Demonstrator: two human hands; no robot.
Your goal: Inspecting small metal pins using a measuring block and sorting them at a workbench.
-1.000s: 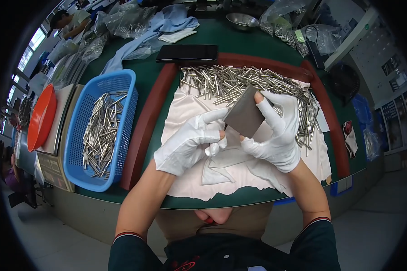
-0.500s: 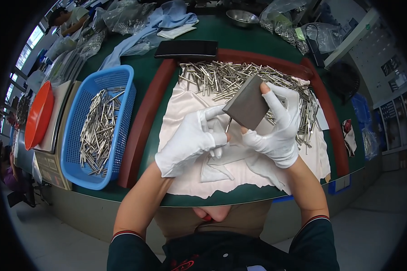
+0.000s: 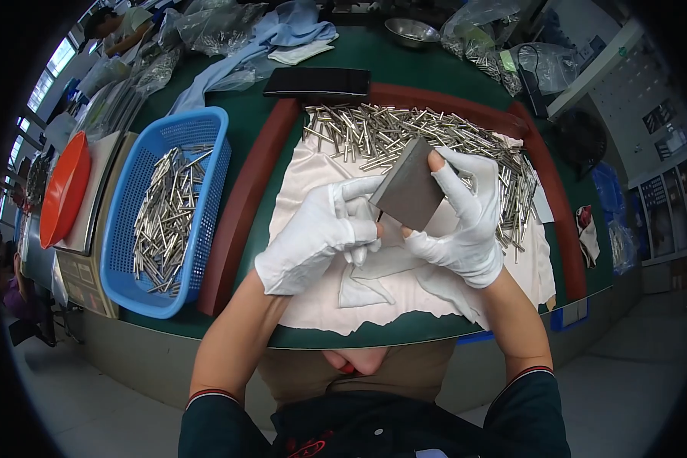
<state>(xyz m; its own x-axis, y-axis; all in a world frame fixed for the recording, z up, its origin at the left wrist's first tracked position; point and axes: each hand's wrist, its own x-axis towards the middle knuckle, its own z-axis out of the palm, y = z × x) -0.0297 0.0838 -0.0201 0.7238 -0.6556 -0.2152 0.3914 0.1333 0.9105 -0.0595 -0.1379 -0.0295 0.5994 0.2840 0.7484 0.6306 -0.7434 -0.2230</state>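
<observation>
Leaning at the far left, a shallow orange-red bowl (image 3: 63,192) rests beside a box-like device (image 3: 88,284) with a pale flat top. Behind them, a co-worker (image 3: 126,30) bends over the far end of the bench. Next comes a blue perforated basket (image 3: 212,202), long and narrow, with a heap of short metal pins (image 3: 168,225) lying in many directions along its bottom. A dark red rail (image 3: 242,210) runs just to its right on the green table (image 3: 359,52); beyond the rail's far end lie a light blue cloth (image 3: 282,34) and a black phone-like slab (image 3: 317,82).

Inside the rail is a pale pink cloth (image 3: 304,174), and over it reaches the left hand (image 3: 305,243), in a white glove with a bare thumb tip. Its fingers are bent inward, the index stretched to the block's near left edge. A thin dark sliver (image 3: 380,217) shows by the thumb — whether the hand grips it, I cannot tell. A loose white fabric piece (image 3: 362,290) lies below.

The grey-brown square block (image 3: 411,187) is held tilted above the cloth, between the hands. Gloved alike, the right hand (image 3: 467,233) grasps it by its right side, thumb and finger spread along the edge. Behind, loose metal pins (image 3: 389,126) curve along the cloth's far and right sides — up to the right-hand rail (image 3: 559,206).
</observation>
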